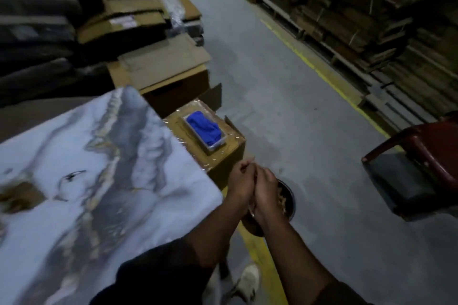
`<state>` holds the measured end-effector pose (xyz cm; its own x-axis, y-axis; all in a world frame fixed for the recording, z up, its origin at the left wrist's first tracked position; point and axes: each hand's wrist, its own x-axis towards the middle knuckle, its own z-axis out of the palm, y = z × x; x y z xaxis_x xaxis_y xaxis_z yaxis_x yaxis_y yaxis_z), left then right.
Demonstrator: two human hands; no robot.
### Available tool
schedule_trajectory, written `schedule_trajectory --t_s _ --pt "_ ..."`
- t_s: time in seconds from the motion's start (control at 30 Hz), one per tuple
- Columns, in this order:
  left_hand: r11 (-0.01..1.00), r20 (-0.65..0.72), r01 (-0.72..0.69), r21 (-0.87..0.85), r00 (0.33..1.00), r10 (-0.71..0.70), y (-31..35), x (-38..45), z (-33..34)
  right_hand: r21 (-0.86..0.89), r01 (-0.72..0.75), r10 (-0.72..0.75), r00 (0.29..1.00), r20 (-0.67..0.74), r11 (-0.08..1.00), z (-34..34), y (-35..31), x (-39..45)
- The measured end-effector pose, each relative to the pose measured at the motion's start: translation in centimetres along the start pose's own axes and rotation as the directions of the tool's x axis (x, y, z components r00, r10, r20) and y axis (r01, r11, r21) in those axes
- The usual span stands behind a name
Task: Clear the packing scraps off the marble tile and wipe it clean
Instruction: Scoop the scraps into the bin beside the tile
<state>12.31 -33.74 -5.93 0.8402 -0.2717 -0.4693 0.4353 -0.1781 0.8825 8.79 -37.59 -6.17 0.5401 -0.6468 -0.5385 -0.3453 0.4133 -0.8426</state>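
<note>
Dim warehouse aisle, grey floor point(285, 96) with a yellow line, cardboard stacks upper left and right. Marble tile point(81, 181) fills lower left, brown scraps point(17, 195) at its left edge. Left hand point(241, 184) and right hand point(266, 189) pressed together, lower centre, over a dark bowl point(288, 202) holding tan scraps; finger grip too blurred to tell. Blue cloth point(204, 127) in a white tray on a box, mid-frame. Red chair point(418, 168) right.
</note>
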Motion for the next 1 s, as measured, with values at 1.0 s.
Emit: schedule_trajectory --t_s 1.0 --pt "0.945 -0.510 0.261 -0.198 0.796 -0.326 -11.0 -18.0 -54.6 -0.624 0.214 0.239 0.793 0.560 0.752 33.8 18.2 -28.3"
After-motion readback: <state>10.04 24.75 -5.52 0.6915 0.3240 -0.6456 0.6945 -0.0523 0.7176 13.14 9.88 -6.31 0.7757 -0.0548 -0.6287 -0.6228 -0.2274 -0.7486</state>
